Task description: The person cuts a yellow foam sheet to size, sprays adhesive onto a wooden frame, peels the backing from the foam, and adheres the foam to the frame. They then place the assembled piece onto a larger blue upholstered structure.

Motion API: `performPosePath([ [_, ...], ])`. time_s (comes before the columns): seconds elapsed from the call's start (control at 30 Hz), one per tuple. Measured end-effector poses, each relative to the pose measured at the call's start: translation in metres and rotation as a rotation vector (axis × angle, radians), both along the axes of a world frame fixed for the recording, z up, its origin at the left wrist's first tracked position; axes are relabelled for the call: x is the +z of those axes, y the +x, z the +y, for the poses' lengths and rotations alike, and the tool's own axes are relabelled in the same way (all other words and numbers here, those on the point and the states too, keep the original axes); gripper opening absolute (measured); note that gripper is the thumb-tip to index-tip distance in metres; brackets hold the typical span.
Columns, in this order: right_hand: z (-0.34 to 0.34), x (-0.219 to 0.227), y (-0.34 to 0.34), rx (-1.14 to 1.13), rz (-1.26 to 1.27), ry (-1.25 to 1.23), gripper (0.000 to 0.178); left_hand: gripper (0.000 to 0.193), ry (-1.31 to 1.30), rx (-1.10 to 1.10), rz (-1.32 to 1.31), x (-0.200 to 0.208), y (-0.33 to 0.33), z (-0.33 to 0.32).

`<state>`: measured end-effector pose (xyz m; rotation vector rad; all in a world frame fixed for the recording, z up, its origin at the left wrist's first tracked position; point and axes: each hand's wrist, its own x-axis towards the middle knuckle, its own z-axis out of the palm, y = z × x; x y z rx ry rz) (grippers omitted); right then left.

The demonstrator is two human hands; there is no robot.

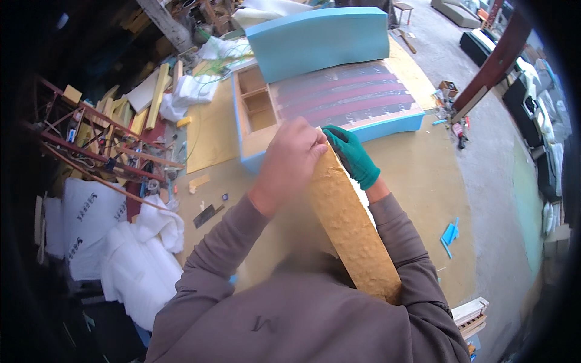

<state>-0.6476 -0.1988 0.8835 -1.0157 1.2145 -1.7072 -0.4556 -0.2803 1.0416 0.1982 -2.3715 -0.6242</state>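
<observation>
A long tan slab with a rough, dimpled face and a white edge (351,227), which looks like foam, stands tilted against my body. My bare left hand (289,158) is closed at its upper end, thumb and fingers pinching the top corner. On the right side of that end, my right hand (352,156), in a green glove with dark palm, wraps round the slab's edge; its fingertips are partly hidden. Just beyond both hands sits a sofa frame (255,145) with a light blue foam back (321,45) and dark red webbing straps (345,94) across its seat.
Tan sheeting (423,175) covers the floor under the frame. White wadding (136,260) and a wrapped white bundle (91,215) lie at left, below a red metal rack (115,142) with foam offcuts. Blue scraps (449,235) lie at right, and a red post (493,63) rises beyond.
</observation>
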Motion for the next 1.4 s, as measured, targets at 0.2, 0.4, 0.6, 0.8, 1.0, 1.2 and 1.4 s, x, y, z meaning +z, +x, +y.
performPosePath([
  [0.2, 0.006, 0.018, -0.001, 0.077, -0.122, 0.012, 0.029, 0.007, 0.087, 0.110, -0.090, 0.000, -0.006, 0.018],
  [0.4, 0.022, 0.016, -0.011, 0.093, -0.148, -0.045, 0.030, 0.011, 0.182, 0.200, -0.043, 0.010, -0.023, 0.049],
  [0.6, 0.029, 0.018, -0.018, 0.173, -0.178, -0.030, 0.032, 0.013, 0.083, 0.142, -0.293, 0.023, -0.027, 0.047],
  [0.8, 0.032, 0.024, -0.027, 0.210, -0.279, -0.013, 0.036, 0.010, -0.127, 0.118, -0.146, 0.014, -0.030, 0.060],
  [1.0, 0.030, 0.020, -0.020, 0.174, -0.250, 0.025, 0.039, 0.013, -0.195, 0.110, -0.094, 0.009, -0.020, 0.062],
  [1.2, 0.020, 0.015, -0.014, 0.154, -0.273, 0.012, 0.036, 0.017, -0.110, 0.143, -0.128, 0.011, -0.016, 0.058],
  [1.4, 0.015, 0.018, -0.008, 0.165, -0.283, 0.015, 0.034, 0.012, -0.136, 0.065, -0.155, 0.016, -0.015, 0.039],
])
